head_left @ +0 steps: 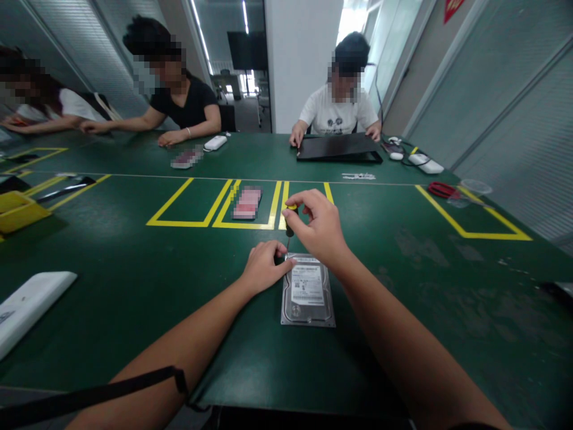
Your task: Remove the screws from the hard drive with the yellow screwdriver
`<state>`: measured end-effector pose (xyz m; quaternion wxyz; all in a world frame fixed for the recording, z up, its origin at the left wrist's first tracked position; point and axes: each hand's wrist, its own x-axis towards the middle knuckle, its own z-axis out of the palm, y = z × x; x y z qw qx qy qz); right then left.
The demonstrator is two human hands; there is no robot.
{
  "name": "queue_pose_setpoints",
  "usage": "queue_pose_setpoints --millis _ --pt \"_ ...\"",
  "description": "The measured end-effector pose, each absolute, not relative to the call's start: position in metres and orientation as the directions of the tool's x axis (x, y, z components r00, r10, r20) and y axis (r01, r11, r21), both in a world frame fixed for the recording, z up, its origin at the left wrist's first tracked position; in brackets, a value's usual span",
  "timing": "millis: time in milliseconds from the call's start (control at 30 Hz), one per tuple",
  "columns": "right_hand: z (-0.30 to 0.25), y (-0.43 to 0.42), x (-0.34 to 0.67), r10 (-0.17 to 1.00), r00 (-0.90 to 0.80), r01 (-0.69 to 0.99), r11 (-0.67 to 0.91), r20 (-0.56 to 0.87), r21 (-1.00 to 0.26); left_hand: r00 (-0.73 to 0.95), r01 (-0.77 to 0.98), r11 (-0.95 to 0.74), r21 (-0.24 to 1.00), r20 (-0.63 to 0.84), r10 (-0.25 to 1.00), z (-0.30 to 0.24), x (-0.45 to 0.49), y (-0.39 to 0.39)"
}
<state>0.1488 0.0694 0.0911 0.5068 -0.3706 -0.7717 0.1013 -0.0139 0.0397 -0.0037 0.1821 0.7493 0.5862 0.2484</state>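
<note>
A silver hard drive point(308, 310) with a white label lies flat on the green table in front of me. My left hand point(264, 267) grips its far left corner, the thumb resting on the top face and the fingers by the edge. Above that corner, my right hand point(320, 224) is closed around the handle of a small yellow-and-black screwdriver point(290, 227). The screwdriver stands nearly upright, its thin shaft pointing down at the corner beside my left fingertips. Whether its tip sits in a screw is too small to tell.
Yellow tape boxes mark the green table point(215, 370); a blurred pink item point(248, 203) lies in one. A white device point(31, 304) and yellow bin point(20, 212) are at left. Red-handled tool point(443, 190) lies right. Across sit several people, one holding a black panel point(338, 147).
</note>
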Motion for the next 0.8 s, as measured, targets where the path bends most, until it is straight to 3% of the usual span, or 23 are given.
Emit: queue_pose_setpoints --millis 400,800 --pt "0.0907 0.0702 0.1474 0.635 -0.211 0.428 0.744 0.743 -0.514 0.189 0.785 -0.246 0.569 0.159 0.969 -0.0031 -0.0133 0.0399" --pt "0.0906 0.0689 0.1475 0.690 -0.218 0.459 0.696 0.690 -0.552 0.183 0.781 -0.241 0.576 0.157 0.970 -0.0032 -0.0137 0.0397"
